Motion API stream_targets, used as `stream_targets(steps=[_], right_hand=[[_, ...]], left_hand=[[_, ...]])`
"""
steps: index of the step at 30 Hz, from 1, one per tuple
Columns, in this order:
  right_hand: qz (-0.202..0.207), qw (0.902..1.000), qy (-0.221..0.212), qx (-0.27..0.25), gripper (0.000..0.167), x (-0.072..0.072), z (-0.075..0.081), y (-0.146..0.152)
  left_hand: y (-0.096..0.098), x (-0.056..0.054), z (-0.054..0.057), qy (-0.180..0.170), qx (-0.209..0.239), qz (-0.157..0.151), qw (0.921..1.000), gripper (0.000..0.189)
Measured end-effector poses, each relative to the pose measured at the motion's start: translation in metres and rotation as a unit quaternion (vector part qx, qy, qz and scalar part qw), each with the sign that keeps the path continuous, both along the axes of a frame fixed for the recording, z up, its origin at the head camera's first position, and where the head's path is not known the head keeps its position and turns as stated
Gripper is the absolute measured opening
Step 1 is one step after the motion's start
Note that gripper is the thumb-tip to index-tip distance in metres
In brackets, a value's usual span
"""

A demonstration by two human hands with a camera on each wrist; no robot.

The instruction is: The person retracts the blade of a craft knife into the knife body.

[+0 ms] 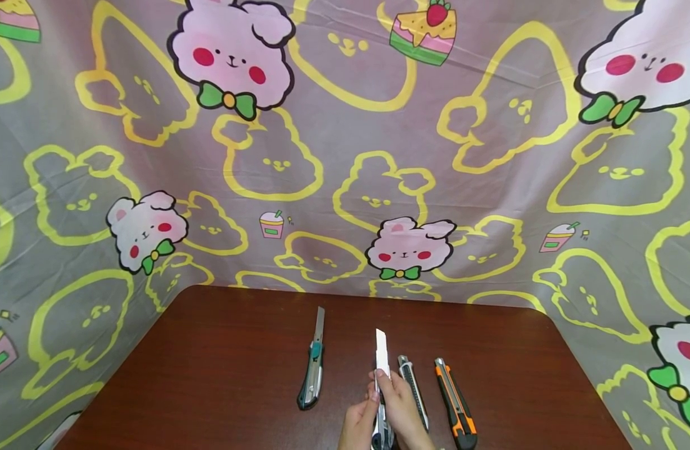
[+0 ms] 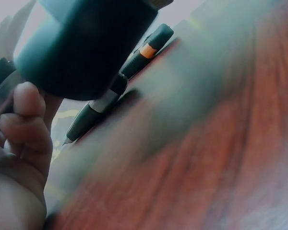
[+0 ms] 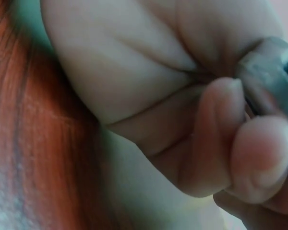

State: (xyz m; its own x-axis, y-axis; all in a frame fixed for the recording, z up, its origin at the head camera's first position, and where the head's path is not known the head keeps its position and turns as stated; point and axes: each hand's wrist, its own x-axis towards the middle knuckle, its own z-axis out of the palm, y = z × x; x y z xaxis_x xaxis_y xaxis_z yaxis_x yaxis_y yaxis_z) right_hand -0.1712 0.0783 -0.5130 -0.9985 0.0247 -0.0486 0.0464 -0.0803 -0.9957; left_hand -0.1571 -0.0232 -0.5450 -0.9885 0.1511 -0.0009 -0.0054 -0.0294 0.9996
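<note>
Both hands hold one utility knife (image 1: 382, 359) with a long pale blade pointing away, its handle partly covered by the fingers. My left hand (image 1: 359, 422) grips it from the left, thumb along the handle; its curled fingers (image 2: 26, 117) fill the left side of the left wrist view. My right hand (image 1: 400, 405) grips it from the right, higher up, thumb near the blade's base. In the right wrist view, fingers curl round the grey handle (image 3: 269, 76). A large, blurred dark handle end (image 2: 86, 48) looms close in the left wrist view.
A teal-and-black utility knife (image 1: 312, 375) with its blade out lies to the left on the brown table (image 1: 221, 369). Right of the hands lie a grey-and-black knife (image 1: 414, 390) and an orange-and-black one (image 1: 456, 403). A patterned cloth (image 1: 345, 137) hangs round the table.
</note>
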Motion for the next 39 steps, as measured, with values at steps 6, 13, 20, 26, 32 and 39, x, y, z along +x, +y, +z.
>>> stream_targets(steps=[6,13,20,26,32,39], right_hand=[[0.008,0.9999,0.008,-0.005,0.046,0.0004,0.0003,0.0005],[0.011,0.9998,0.01,-0.011,0.046,0.0009,0.0017,0.0011],[0.017,0.9995,0.012,-0.022,0.046,0.0,0.0004,0.0014],[0.02,0.9992,0.029,-0.02,0.044,0.0004,-0.0009,0.0005],[0.024,0.999,0.031,-0.021,0.045,0.0,-0.0015,0.0009],[0.027,0.9985,0.041,-0.023,0.045,0.0,-0.002,0.0008]], left_hand=[[-0.0011,0.0008,0.0022,-0.016,0.006,-0.002,0.9998,0.05],[-0.0013,-0.0005,0.0016,-0.029,0.007,-0.004,0.9996,0.052],[-0.0012,0.0,0.002,-0.02,0.006,0.001,0.9998,0.049],[0.0005,-0.0007,-0.0005,0.005,-0.024,0.022,0.9995,0.046],[0.0005,-0.0009,-0.0003,0.01,-0.024,0.032,0.9991,0.046],[-0.0002,0.0001,0.0013,0.019,-0.003,0.029,0.9994,0.046]])
